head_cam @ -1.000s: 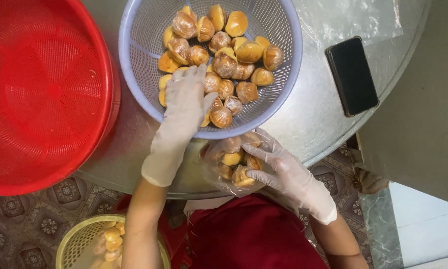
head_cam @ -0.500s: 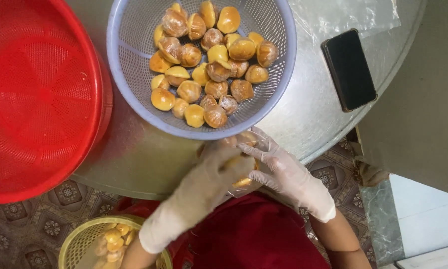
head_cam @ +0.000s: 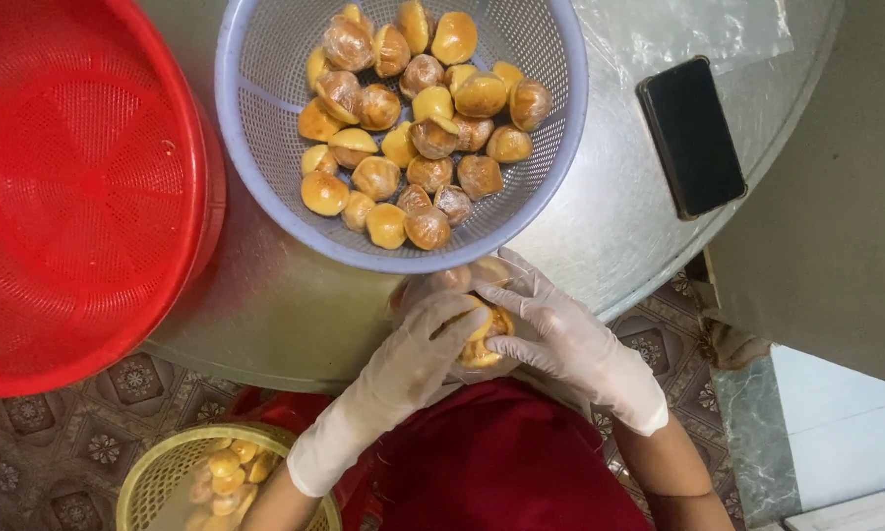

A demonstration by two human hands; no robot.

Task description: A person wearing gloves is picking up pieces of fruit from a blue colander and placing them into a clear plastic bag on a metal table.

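A pale blue colander (head_cam: 265, 187) on a round metal table (head_cam: 295, 315) holds several small golden-brown buns (head_cam: 403, 128), some wrapped in clear film. Just below its near rim, both my hands in translucent white gloves meet over a clear plastic bag of buns (head_cam: 484, 334). My left hand (head_cam: 418, 354) lies over the bag from the left, fingers on a bun at its mouth. My right hand (head_cam: 550, 329) cups the bag from the right and holds it.
A large red perforated basket (head_cam: 68, 187) stands at the left. A black phone (head_cam: 691, 136) lies face up at the table's right, beside a sheet of clear plastic (head_cam: 688, 34). A yellow basket with buns (head_cam: 196, 482) sits below on the tiled floor.
My left hand left the blue colander, came down and now rests on the bag that my right hand holds. The right hand has stayed in place.
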